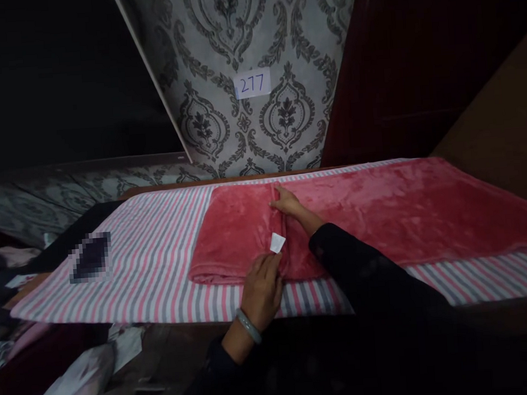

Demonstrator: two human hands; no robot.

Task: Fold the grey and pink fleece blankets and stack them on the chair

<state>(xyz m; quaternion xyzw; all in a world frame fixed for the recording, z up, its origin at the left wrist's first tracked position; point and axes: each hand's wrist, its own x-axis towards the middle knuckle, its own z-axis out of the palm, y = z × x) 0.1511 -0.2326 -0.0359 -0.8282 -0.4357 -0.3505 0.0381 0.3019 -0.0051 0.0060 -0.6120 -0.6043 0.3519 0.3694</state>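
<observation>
We see a red plush blanket (382, 213) lying along the striped sheet (159, 259) that covers the bed, its folded end reaching about the middle of the bed and the rest running to the right edge. The left hand (261, 291), a pale bangle (248, 326) on its wrist, rests at the near edge of the folded end, fingers curled together onto the fabric just below a small white tag (277, 242); we cannot tell whether they pinch the tag or only the cloth. The right hand (288, 205), its arm in a dark sleeve (363, 269), lies farther in, near the far edge of the bed, fingers close together and pressed flat along a fold line in the blanket. Behind the bed stands a patterned wall (243, 42) bearing a paper label (252, 83) marked 277. A blurred dark patch (91, 256) sits on the sheet toward the left end.
</observation>
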